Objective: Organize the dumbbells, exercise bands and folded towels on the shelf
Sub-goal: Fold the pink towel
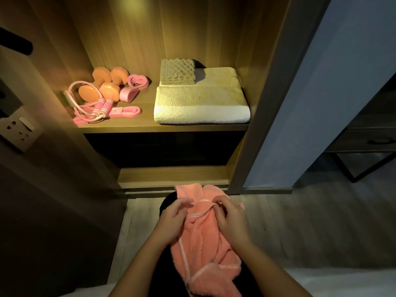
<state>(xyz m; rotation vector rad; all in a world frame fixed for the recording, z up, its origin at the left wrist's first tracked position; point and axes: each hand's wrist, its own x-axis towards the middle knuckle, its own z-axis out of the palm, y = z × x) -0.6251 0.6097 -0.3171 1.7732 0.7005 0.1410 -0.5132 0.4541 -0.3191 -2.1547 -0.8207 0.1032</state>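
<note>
A crumpled pink towel (203,243) lies on my lap, below the shelf. My left hand (173,217) grips its left side, and my right hand (230,215) pinches its pale hem near the top. On the lit shelf (132,125), two orange dumbbells (102,84) lie at the left among pink exercise bands (126,111) and a pink band with foam handles (100,107). A large folded white towel (201,103) fills the shelf's right half. A small folded beige towel (177,71) rests on its back part.
The cabinet's wooden side walls close in the shelf left and right. A dark lower compartment (162,148) opens under it. A wall socket (18,127) sits at the left, a grey wall (321,93) and dark table legs (364,168) at the right.
</note>
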